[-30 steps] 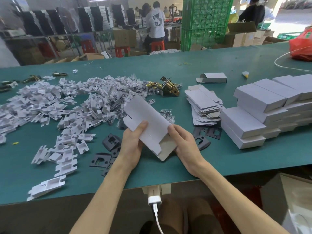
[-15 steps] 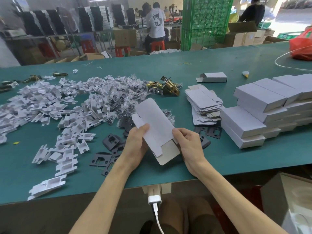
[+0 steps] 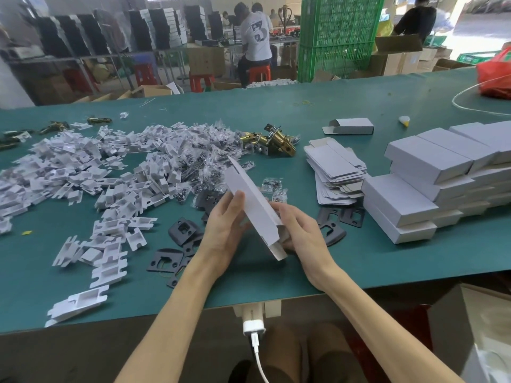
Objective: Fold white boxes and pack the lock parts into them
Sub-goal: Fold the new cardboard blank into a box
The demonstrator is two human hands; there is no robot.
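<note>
A half-formed white box (image 3: 250, 201) is held in the air over the near middle of the green table (image 3: 387, 268), between both hands. It is a long, narrow sleeve of white card, tilted with its far end raised toward the pile of parts and its near end low, where the plain brown inside of an open flap shows. The left hand (image 3: 225, 226) holds its left side, thumb laid along the white face and the fingers hidden behind it. The right hand (image 3: 301, 228) is curled round the lower right side, fingertips tucked against the card. Below and around the hands lie black strike plates (image 3: 184, 230), some half covered by the left wrist, with more black plates (image 3: 336, 217) just right of the right hand. Small clear screw bags (image 3: 272, 185) lie just beyond the box. To the left spreads a wide heap of white plastic inserts (image 3: 69, 172); brass latch bodies (image 3: 276, 139) sit at its far right edge. Right of the hands stands a stack of flat box blanks (image 3: 336, 172), then a stepped stack of closed white boxes (image 3: 425, 183). One open-ended box (image 3: 349, 126) lies alone farther back, and a red bag (image 3: 495, 76) sits at the far right corner.
</note>
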